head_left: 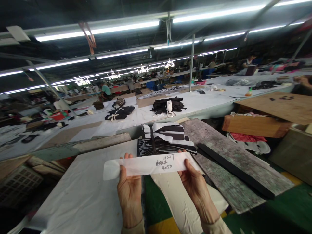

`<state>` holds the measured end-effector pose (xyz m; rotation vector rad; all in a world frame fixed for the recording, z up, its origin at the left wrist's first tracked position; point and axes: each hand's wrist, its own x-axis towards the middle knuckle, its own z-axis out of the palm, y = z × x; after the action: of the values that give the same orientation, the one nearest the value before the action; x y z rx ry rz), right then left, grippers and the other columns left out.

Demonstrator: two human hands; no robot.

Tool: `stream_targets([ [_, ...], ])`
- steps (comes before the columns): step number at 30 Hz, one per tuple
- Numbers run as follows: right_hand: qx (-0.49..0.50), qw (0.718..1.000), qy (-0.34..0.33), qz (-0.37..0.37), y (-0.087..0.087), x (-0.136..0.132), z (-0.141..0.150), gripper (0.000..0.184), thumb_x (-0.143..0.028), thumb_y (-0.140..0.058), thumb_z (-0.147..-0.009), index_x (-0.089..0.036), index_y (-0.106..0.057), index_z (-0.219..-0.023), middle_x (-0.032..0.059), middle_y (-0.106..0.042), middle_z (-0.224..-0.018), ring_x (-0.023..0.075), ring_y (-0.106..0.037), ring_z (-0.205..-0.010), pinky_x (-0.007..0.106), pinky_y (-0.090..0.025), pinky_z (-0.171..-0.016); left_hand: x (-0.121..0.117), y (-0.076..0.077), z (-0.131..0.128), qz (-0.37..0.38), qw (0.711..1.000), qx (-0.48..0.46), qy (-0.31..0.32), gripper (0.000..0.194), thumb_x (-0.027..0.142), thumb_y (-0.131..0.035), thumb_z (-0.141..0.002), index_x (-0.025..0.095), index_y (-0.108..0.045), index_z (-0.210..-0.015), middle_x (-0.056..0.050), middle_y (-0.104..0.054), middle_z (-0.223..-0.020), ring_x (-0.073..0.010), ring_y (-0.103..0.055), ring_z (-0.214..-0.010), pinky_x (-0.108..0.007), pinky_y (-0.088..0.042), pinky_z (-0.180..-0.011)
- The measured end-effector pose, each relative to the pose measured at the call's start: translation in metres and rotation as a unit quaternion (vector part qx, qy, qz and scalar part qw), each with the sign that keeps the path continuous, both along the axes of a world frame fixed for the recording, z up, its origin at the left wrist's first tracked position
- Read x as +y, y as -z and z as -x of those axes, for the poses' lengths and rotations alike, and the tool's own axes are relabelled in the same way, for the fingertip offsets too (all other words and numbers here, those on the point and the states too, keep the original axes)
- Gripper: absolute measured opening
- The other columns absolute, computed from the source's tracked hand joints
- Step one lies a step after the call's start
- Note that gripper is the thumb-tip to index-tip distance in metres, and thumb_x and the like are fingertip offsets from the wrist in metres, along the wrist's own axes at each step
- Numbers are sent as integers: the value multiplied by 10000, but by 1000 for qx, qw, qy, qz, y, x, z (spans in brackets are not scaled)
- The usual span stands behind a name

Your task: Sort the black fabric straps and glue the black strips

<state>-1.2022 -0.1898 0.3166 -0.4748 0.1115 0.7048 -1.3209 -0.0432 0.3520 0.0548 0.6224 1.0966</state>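
As both hands (130, 191) (193, 185) hold its edges, the strip (143, 166) overhangs floor (154, 200).

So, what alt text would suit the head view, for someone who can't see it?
The left hand and right hand hold up a translucent white strip with handwritten marks including 4050, before a tied bundle of black and white pieces; a long white work table lies beyond, under fluorescent lights.

The strip (143, 166), in front of the bundle (165, 138), bears handwritten "11227" above "4050"; characters between are unclear.
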Motion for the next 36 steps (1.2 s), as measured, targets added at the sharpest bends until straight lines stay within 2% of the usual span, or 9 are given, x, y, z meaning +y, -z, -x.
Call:
stream_targets([
  [6, -5, 1000, -6, 3, 3, 0, -1, 583, -137, -702, -764, -262, -508, -1300, 45, -616, -1245, 179, -678, -895, 249, -617, -633, 1, 1, -2, -3, 1000, 10, -3, 331, 150, -360, -969, 213, -656, -1102, 6, -717, -1075, -102, -640, -1044, -361, -312, -1126],
  [11, 3, 1000, 0, 3, 3, 1, -2, 575, -129, -701, -762, -251, -515, -1292, 47, -624, -1232, 181, -674, -910, 274, -620, -685, 1, 3, -2, -7, 1000, 12, -2, 345, 152, -363, -965, 233, -616, -1185, -1, -708, -1100, -114, -608, -1106, -360, -305, -1130],
  [18, -2, 1000, -2, 11, -1, 0, -1, 596, -129, -709, -745, -262, -515, -1293, 42, -620, -1241, 175, -685, -858, 241, -617, -604, 2, 7, 1, -26, 1000, 10, 5, 359, 140, -364, -959, 225, -588, -1226, -9, -695, -1131, -124, -592, -1131, -371, -302, -1133],
  [24, -3, 1000, 0, 14, -2, 0, 0, 602, -125, -706, -743, -261, -515, -1298, 40, -622, -1238, 177, -683, -876, 248, -619, -630, 2, 5, 1, -19, 1000, 3, 3, 355, 136, -373, -956, 230, -599, -1213, -13, -698, -1123, -129, -596, -1128, -381, -306, -1129],
  [30, -11, 1000, 5, 12, -1, 0, 0, 584, -126, -710, -744, -245, -528, -1285, 48, -626, -1231, 179, -680, -886, 241, -616, -619, 1, 1, 1, 6, 1000, -11, 1, 362, 134, -346, -966, 224, -615, -1189, -11, -719, -1068, -109, -635, -1054, -341, -298, -1129],
  [36, -20, 1000, 3, 14, 2, -1, 0, 587, -140, -705, -756, -251, -515, -1301, 48, -620, -1240, 180, -673, -926, 250, -615, -673, 1, 1, 2, -5, 1000, -5, 6, 368, 139, -348, -964, 231, -586, -1230, -5, -712, -1087, -113, -620, -1085, -356, -282, -1140],
])
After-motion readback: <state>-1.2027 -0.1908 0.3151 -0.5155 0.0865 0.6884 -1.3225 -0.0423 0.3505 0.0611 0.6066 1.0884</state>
